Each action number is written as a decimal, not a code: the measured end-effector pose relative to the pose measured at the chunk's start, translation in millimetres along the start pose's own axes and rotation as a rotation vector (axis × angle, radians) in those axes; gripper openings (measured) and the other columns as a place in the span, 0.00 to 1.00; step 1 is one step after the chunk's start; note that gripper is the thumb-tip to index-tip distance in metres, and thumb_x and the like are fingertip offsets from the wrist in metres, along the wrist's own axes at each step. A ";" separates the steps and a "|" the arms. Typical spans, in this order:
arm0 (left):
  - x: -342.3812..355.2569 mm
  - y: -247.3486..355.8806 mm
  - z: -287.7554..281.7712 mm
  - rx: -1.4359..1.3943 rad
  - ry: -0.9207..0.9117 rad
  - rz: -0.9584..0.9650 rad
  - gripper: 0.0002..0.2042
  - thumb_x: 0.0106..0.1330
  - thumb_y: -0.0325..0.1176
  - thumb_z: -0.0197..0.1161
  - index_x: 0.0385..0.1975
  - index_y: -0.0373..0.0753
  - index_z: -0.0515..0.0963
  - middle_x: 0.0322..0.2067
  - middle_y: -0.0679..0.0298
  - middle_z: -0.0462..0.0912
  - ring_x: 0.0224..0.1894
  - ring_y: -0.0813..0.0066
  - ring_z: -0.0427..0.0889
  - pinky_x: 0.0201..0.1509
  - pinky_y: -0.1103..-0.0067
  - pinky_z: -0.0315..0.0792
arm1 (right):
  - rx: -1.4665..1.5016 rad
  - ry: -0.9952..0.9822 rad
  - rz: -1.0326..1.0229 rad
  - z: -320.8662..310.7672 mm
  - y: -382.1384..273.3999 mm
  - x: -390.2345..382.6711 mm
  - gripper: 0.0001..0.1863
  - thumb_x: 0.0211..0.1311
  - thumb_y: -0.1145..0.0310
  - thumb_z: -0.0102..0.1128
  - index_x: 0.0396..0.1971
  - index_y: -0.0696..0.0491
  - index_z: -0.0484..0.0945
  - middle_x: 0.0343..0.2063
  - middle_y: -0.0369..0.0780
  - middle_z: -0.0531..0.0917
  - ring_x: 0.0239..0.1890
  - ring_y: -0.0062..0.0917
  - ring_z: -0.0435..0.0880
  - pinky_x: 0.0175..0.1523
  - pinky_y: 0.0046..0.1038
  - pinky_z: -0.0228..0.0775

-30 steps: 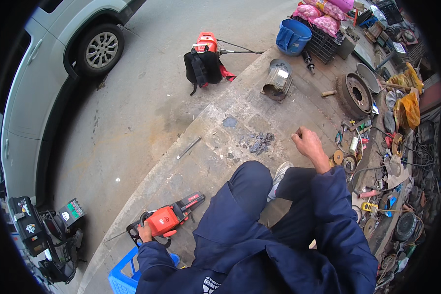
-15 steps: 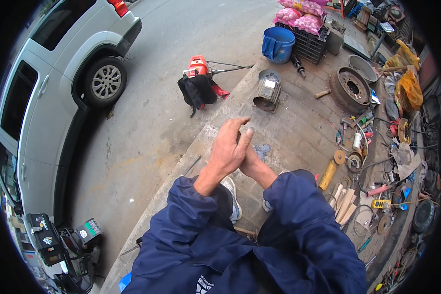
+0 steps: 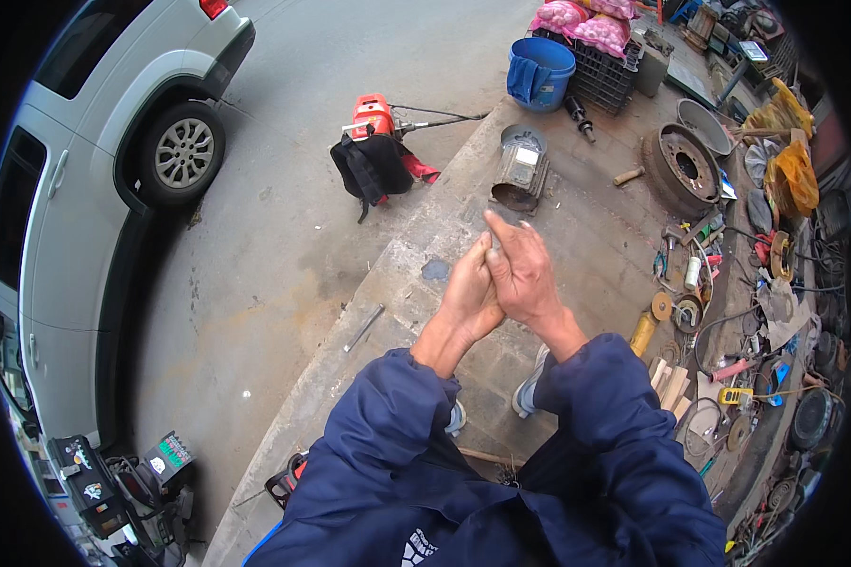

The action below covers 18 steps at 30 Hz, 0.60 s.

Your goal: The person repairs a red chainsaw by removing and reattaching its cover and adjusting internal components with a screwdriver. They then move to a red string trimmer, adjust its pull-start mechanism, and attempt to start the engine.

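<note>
In front of my body, my left hand [image 3: 465, 300] and my right hand [image 3: 529, 281] are pressed together above the paving. The right one lies over the left, its fingers closed around it. The left thumb points up beside the right fingers, while the other left fingers are mostly hidden. Whether something small sits between the palms cannot be seen. Just beyond the hands, on the ground, stands a grey finned motor housing [image 3: 521, 168] with an open round end. A bluish patch [image 3: 435, 270] marks the paving left of my hands, and a metal rod [image 3: 364, 328] lies near the kerb.
A pale van [image 3: 76, 246] stands at left. A red engine with a black back pad [image 3: 376, 168] rests on the road. Behind the motor is a blue bucket [image 3: 545, 83]. At right are a rusty wheel rim [image 3: 667, 184], wood strips [image 3: 669, 386] and scattered tools.
The hands have swapped: before, the left lay over the right; now the right covers the left. Both have shifted rightward in the view, which has also moved a little.
</note>
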<state>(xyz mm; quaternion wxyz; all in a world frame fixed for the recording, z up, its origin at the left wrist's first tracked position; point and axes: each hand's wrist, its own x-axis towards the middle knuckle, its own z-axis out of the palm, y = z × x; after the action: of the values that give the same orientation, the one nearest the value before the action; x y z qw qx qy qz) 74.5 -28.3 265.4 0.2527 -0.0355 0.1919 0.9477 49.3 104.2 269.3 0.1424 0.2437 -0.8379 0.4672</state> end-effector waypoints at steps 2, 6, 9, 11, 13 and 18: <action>-9.2 11.6 13.1 0.338 0.047 0.031 0.35 0.86 0.59 0.36 0.78 0.35 0.62 0.73 0.49 0.70 0.76 0.57 0.69 0.83 0.63 0.57 | 0.073 0.020 0.567 -4.7 23.2 6.6 0.32 0.82 0.41 0.47 0.65 0.53 0.81 0.62 0.52 0.81 0.65 0.53 0.77 0.71 0.48 0.67; -16.5 8.6 28.7 1.269 0.091 0.545 0.30 0.83 0.54 0.49 0.69 0.33 0.74 0.68 0.49 0.76 0.76 0.53 0.69 0.79 0.62 0.61 | 1.233 -0.092 1.239 11.8 21.3 -9.3 0.38 0.84 0.39 0.38 0.74 0.57 0.67 0.66 0.49 0.77 0.68 0.44 0.76 0.72 0.46 0.67; -21.6 14.9 33.5 1.770 0.105 0.959 0.24 0.79 0.47 0.56 0.61 0.33 0.80 0.59 0.47 0.83 0.67 0.50 0.78 0.77 0.58 0.63 | 1.541 -0.372 0.900 29.3 -19.0 -24.0 0.34 0.85 0.44 0.37 0.71 0.59 0.67 0.65 0.49 0.77 0.66 0.37 0.79 0.69 0.40 0.72; -28.9 23.0 35.3 1.621 0.214 1.127 0.21 0.77 0.44 0.59 0.57 0.33 0.82 0.53 0.48 0.86 0.60 0.48 0.82 0.75 0.56 0.65 | 1.448 -0.288 0.806 24.9 -41.2 -22.6 0.31 0.86 0.48 0.40 0.69 0.59 0.69 0.62 0.48 0.79 0.62 0.33 0.81 0.67 0.38 0.73; -39.3 25.5 35.4 1.711 0.311 0.951 0.19 0.75 0.39 0.61 0.57 0.33 0.82 0.50 0.50 0.87 0.54 0.49 0.85 0.72 0.57 0.69 | 1.317 -0.149 0.844 16.8 -54.3 -20.7 0.28 0.86 0.52 0.42 0.67 0.61 0.72 0.59 0.48 0.82 0.58 0.30 0.83 0.64 0.36 0.75; -44.3 21.4 17.8 1.680 0.424 0.606 0.17 0.65 0.22 0.66 0.55 0.32 0.82 0.47 0.50 0.88 0.49 0.52 0.87 0.58 0.64 0.78 | 1.034 -0.154 1.112 11.0 -18.6 -24.0 0.27 0.86 0.51 0.45 0.54 0.62 0.82 0.45 0.43 0.88 0.48 0.27 0.87 0.57 0.31 0.78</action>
<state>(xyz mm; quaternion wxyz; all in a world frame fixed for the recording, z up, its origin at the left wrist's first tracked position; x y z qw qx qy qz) 103.0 -59.3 296.5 -0.1043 0.0385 0.8612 0.4960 79.5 93.1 265.6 -0.3048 -0.1464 -0.5194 0.7848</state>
